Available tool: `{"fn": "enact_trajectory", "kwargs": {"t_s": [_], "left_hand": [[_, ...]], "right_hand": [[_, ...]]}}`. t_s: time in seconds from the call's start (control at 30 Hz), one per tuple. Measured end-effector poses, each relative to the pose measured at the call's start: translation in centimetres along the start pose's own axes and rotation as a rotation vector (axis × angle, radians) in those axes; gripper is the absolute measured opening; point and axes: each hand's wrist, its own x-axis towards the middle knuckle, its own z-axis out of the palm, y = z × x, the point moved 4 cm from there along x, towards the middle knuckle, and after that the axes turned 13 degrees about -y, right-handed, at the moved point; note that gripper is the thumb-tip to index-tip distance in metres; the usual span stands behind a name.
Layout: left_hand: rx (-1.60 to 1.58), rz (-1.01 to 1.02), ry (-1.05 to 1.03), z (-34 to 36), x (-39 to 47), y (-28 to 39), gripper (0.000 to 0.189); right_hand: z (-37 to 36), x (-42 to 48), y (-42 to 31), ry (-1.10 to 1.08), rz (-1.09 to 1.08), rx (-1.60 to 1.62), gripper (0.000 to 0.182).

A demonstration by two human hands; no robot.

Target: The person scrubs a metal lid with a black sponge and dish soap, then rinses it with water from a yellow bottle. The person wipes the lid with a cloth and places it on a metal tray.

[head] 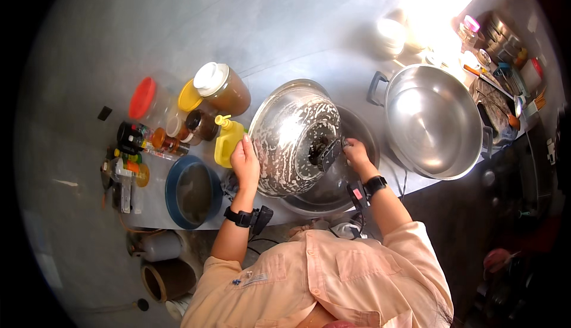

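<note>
A domed metal pot lid (pixel 290 136), streaked with white suds and with a black knob or handle at its middle, is tilted on edge over a wide metal basin (pixel 361 127). My left hand (pixel 246 160) grips the lid's left rim, thumb on the outer face. On the other side my right hand (pixel 355 152) is closed on something small, perhaps a scourer, beside the black handle; most of it is hidden by the fingers. Just left of the lid stands a yellow pump bottle (pixel 228 143). A grey cloth or scrubber (pixel 230 184) lies by my left wrist.
To the right stands a large two-handled steel pot (pixel 432 123). A blue basin (pixel 194 192) of liquid is at the left table edge. Behind it are several jars and a white-lidded container (pixel 227 89). Utensils and a cutting board (pixel 495 100) lie far right.
</note>
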Motion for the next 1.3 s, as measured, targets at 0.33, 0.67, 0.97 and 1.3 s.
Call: {"fn": "enact_trajectory", "kwargs": {"t_s": [0.33,0.67,0.97,1.3], "left_hand": [[0.07,-0.008,-0.001,0.0,0.0,0.2,0.042],[0.127,-0.036,-0.051,0.0,-0.5,0.9,0.041],[0.202,-0.021,-0.018,0.4,-0.7,2.2,0.047],[0.291,-0.045,-0.06,1.2,-1.1,2.1,0.048]], "right_hand": [[9.8,-15.3,-22.3,0.163,-1.001,-0.4,0.043],[10.9,-14.5,-22.4,0.133,-1.034,-0.509,0.041],[8.3,-11.2,-26.7,0.309,-0.935,-0.551,0.021],[9.2,-11.7,-27.1,0.281,-0.986,-0.417,0.004]]}}
